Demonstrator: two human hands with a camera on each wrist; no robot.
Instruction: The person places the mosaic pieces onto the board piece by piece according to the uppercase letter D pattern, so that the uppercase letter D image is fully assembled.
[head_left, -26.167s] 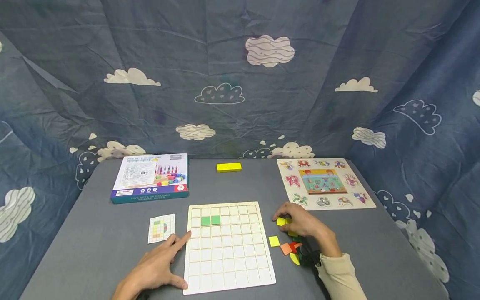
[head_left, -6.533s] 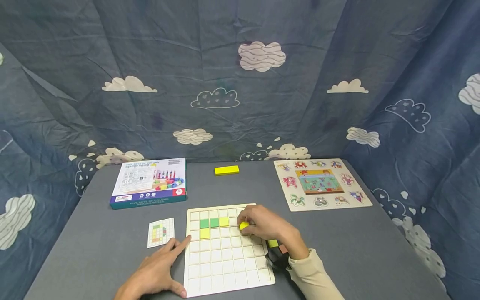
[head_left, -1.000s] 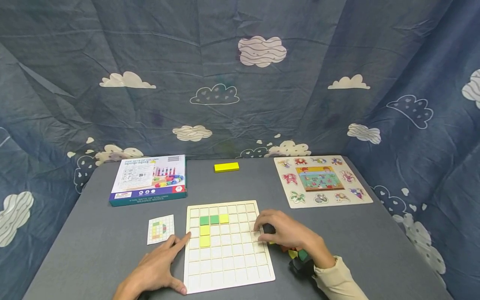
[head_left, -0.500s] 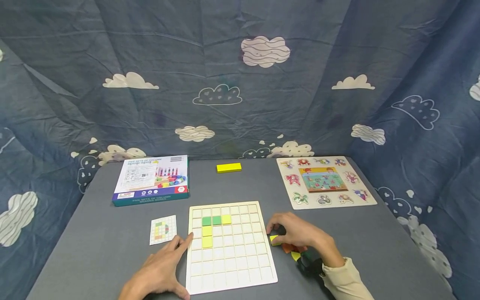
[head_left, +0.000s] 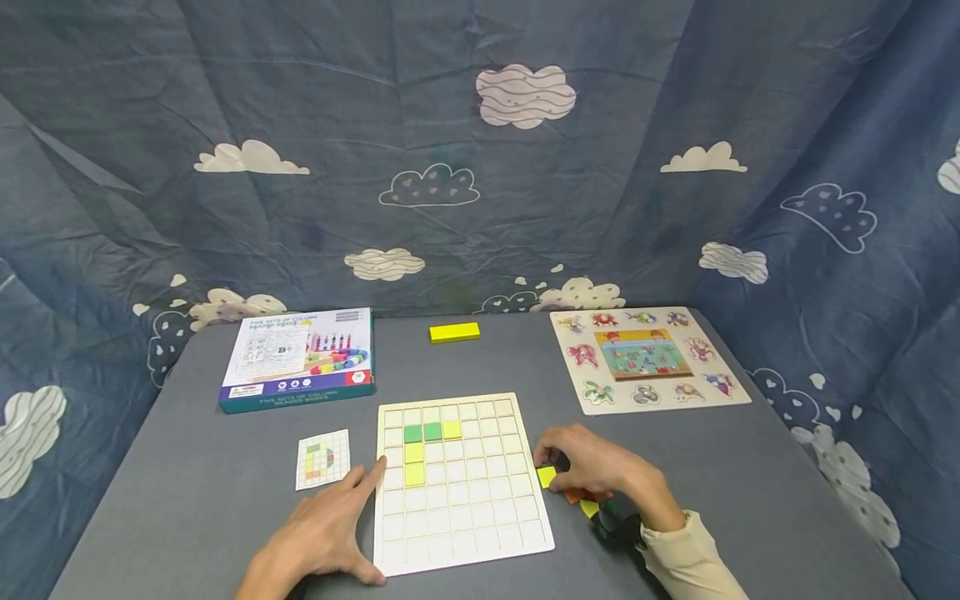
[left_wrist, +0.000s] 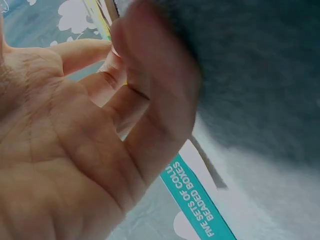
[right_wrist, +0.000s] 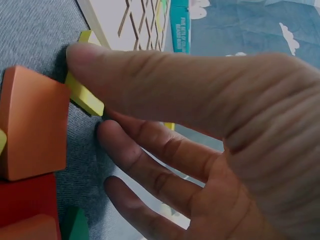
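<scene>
A white gridded board (head_left: 465, 517) lies mid-table. Two green square tiles (head_left: 423, 432) and one yellow tile (head_left: 452, 429) sit side by side in its second row. Two more yellow tiles (head_left: 414, 464) run down below the left green one. My left hand (head_left: 322, 521) rests at the board's left side, index finger on the edge and thumb at the near corner. Just off the right edge, my right hand (head_left: 596, 462) pinches a yellow square tile (head_left: 546, 477). In the right wrist view the thumb (right_wrist: 95, 62) presses that tile; the index fingertip is hidden.
Orange (right_wrist: 37, 122), red (right_wrist: 30, 195) and green (right_wrist: 76, 227) pieces lie beside the right hand. A small pattern card (head_left: 322, 460) is left of the board. Behind are a boxed bead set (head_left: 300, 358), a yellow block (head_left: 454, 332) and a sea-animal puzzle board (head_left: 648, 358).
Since 26 s ago, yellow tiles have joined the green ones on the board. Over the last second, my right hand moved right, off the board, onto a yellow tile. The board shifted slightly away.
</scene>
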